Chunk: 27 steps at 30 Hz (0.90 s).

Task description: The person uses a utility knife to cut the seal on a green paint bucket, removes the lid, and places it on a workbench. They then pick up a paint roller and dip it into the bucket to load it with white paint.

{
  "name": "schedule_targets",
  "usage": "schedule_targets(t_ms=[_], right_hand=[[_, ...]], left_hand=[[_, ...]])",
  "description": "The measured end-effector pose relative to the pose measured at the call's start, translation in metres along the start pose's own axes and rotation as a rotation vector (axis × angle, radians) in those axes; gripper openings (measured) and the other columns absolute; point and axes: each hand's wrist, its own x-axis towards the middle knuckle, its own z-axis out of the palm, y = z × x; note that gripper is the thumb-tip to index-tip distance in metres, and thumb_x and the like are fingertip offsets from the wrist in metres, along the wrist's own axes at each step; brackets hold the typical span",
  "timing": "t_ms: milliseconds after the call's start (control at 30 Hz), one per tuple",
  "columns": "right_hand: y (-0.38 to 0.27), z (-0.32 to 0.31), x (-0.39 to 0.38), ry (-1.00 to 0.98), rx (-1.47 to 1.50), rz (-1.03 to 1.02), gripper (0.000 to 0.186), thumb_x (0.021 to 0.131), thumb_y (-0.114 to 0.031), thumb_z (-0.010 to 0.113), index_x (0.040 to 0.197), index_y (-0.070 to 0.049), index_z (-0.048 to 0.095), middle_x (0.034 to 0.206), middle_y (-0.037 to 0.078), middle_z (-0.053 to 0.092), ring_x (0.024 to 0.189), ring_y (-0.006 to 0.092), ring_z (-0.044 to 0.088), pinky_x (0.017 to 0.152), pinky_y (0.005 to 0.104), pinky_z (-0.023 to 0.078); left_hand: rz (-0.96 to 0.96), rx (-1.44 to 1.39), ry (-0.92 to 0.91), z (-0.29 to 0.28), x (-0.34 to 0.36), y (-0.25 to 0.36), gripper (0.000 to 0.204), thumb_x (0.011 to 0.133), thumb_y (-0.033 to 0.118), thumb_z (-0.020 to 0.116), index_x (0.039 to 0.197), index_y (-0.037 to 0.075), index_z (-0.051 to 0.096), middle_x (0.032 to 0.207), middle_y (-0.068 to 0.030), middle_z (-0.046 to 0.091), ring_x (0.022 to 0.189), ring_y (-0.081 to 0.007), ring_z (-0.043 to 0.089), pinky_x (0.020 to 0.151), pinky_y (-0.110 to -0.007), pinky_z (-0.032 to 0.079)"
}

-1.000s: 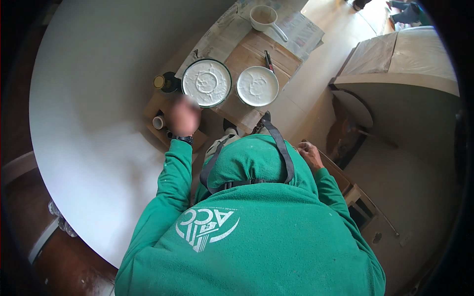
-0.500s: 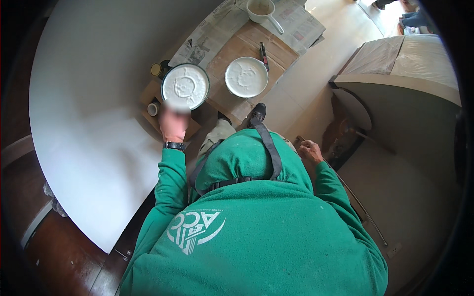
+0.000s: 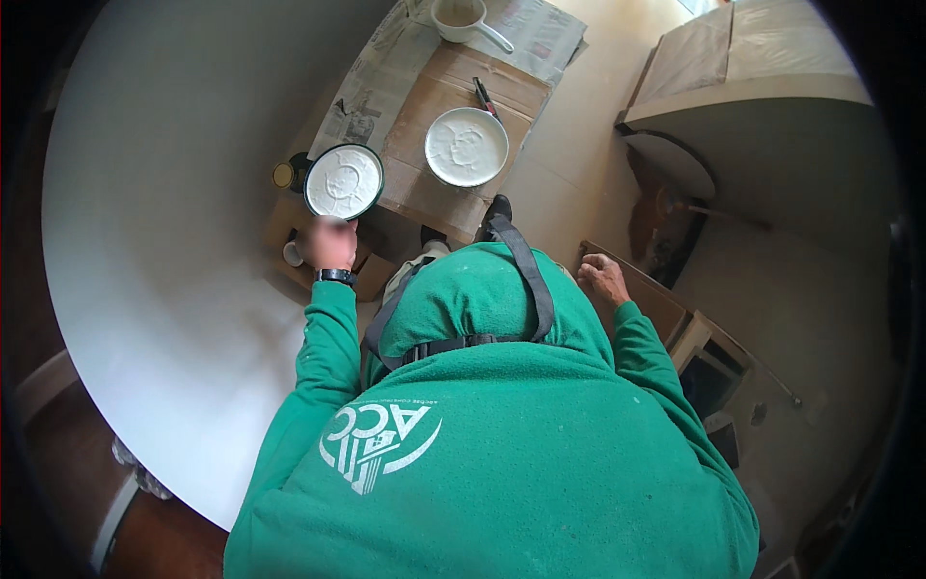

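Observation:
My left hand [image 3: 331, 244], partly blurred, is closed on the near edge of a round, dark-rimmed lid [image 3: 344, 181] whose upper face is coated in thick white paint. To the right of the lid, a round white tub [image 3: 466, 147] full of white paint stands on cardboard. A red and black knife-like tool [image 3: 485, 97] lies by the tub's far edge. My right hand [image 3: 604, 278] hangs beside my hip with loosely bent fingers, nothing visible in them. It is near the edge of a brown wooden panel [image 3: 648, 301]; whether they touch, I cannot tell.
A white dipper with a handle [image 3: 459, 17] stands on newspaper [image 3: 540, 39] at the far end of the cardboard [image 3: 415, 154]. A small jar [image 3: 283, 175] sits left of the lid. A large curved white surface [image 3: 164, 241] fills the left; a plastic-covered counter [image 3: 752, 92] stands at right.
The view has shifted, and the tub and newspaper sit farther up and left. My left hand still grips the lid. More of the brown panel shows by my right hand.

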Motion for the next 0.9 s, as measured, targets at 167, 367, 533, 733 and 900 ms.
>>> schedule_targets(t_ms=[167,367,533,733,900], right_hand=[[0.037,0.031,-0.047,0.036,-0.118,-0.024,0.029,0.090,-0.008,0.061,0.115,0.006,0.059,0.092,0.012,0.067,0.079,0.0172,0.067,0.064,0.0303,0.056],[0.042,0.082,-0.129,0.172,0.000,0.116,0.030,0.090,-0.007,0.061,0.117,0.006,0.058,0.096,0.011,0.067,0.081,0.0173,0.066,0.065,0.0288,0.056],[0.076,0.116,-0.171,0.247,-0.091,0.103,0.032,0.089,-0.016,0.066,0.112,0.006,0.063,0.102,0.012,0.069,0.089,0.0182,0.066,0.080,0.0325,0.054],[0.061,0.132,-0.191,0.208,-0.154,0.141,0.032,0.089,-0.018,0.067,0.112,0.004,0.064,0.100,0.012,0.070,0.089,0.0169,0.065,0.078,0.0310,0.053],[0.078,0.108,-0.176,0.236,0.032,0.110,0.031,0.090,-0.014,0.065,0.115,0.004,0.062,0.096,0.010,0.069,0.087,0.0166,0.066,0.071,0.0287,0.054]], left_hand=[[-0.048,0.046,-0.088,0.023,0.026,0.016,0.032,0.105,0.025,0.043,0.133,0.008,0.046,0.124,-0.0113,0.055,0.112,-0.0274,0.055,0.101,-0.052,0.047],[-0.128,0.121,-0.031,0.013,0.067,0.008,0.033,0.104,0.024,0.045,0.133,0.008,0.048,0.124,-0.0111,0.056,0.109,-0.0273,0.057,0.094,-0.055,0.050],[-0.147,0.142,0.036,-0.001,0.087,-0.005,0.032,0.103,0.024,0.045,0.131,0.008,0.050,0.122,-0.0113,0.055,0.106,-0.0286,0.057,0.093,-0.056,0.050],[-0.165,0.191,0.120,-0.028,0.083,-0.015,0.034,0.103,0.022,0.046,0.133,0.005,0.047,0.126,-0.0138,0.053,0.113,-0.0327,0.054,0.094,-0.059,0.050],[-0.165,0.274,0.199,-0.077,0.074,-0.025,0.035,0.104,0.025,0.043,0.133,0.006,0.047,0.128,-0.0121,0.053,0.114,-0.0310,0.054,0.095,-0.056,0.049]])
